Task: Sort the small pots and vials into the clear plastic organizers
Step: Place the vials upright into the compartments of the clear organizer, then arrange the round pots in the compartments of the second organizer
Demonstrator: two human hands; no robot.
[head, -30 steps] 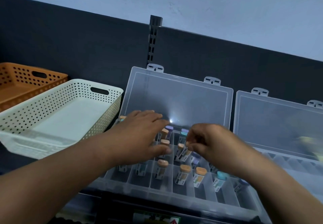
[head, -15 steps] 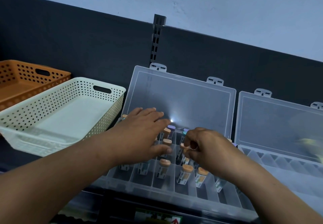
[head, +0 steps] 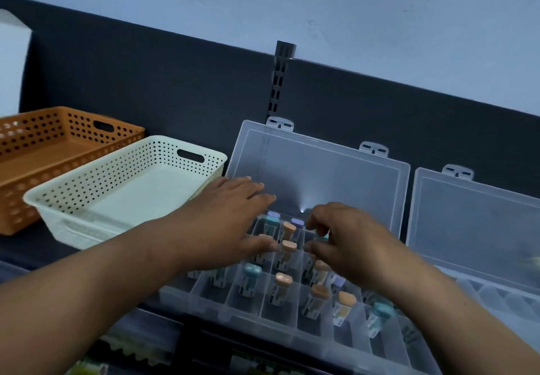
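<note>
**Both hands over the vial organizer**

Dark shelving runs under your forearms, with a dark back panel (head: 175, 82) and pale wall (head: 263, 0) beyond. Nearest you, below your fingertips, lies the clear plastic compartment organizer (head: 280, 325), its front rows holding small labelled vials with peach caps (head: 283, 279) and a teal-capped vial (head: 252, 271) standing just under your left thumb. Another teal-capped one (head: 380, 311) sits nearer you than your right wrist.

Your left hand (head: 222, 222) lies flat over the organizer's left compartments, fingers stretched out and close together, thumb reaching toward a peach-capped vial (head: 288, 246) that stands between your two thumbs. Whether the thumb touches it, you cannot tell.

Your right hand (head: 350, 243) hovers over the middle compartments with fingers curled downward; a bit of teal shows beneath them, but whether they pinch anything is hidden.

Just past your fingertips, lilac-capped vials (head: 274, 214) fill the back row, and the organizer's clear hinged lid (head: 321, 176) stands open behind them. Right of your right hand sits a second clear plastic organizer (head: 473, 222), lid also open. Left of your left fingers rests a cream perforated plastic basket (head: 87, 187), with an orange perforated basket (head: 35, 152) beyond it.
</note>
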